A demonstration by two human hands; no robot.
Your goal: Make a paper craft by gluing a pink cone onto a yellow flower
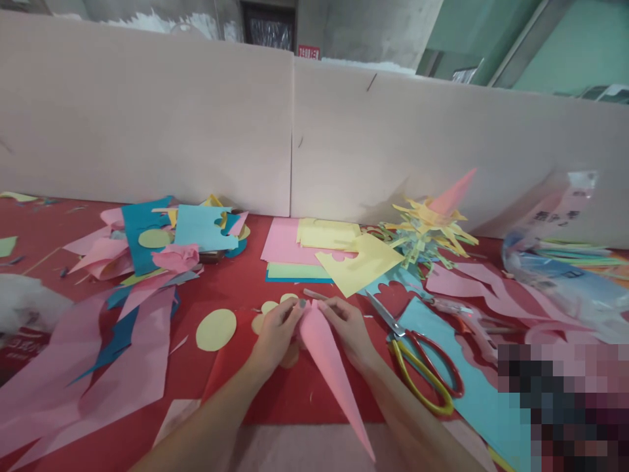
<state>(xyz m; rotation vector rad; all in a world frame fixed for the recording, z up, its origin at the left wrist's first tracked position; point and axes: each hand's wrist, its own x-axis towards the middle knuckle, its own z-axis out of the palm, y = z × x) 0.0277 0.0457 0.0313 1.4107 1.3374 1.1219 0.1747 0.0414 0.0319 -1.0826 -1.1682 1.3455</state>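
Note:
A long pink paper cone (330, 357) lies between my hands, its narrow tip pointing toward me and its wide end facing away. My left hand (279, 333) pinches the wide end from the left, with the thumb at the rim. On the other side, my right hand (346, 326) grips the same rim with fingers closed. Just beyond the left fingers lie small yellow paper petals (269, 308), partly covered by that hand. A yellow paper circle (216, 330) rests farther left. Scissors (417, 367) with red and yellow handles lie to the right of my right hand.
Paper scraps (132, 354) spread over the red table on the left. Coloured sheets (280, 242) are stacked ahead. At the back right stands a yellow fringed piece with a pink cone (455, 195). A pink glue gun (466, 318) lies on the right. White panels (147, 118) border the back.

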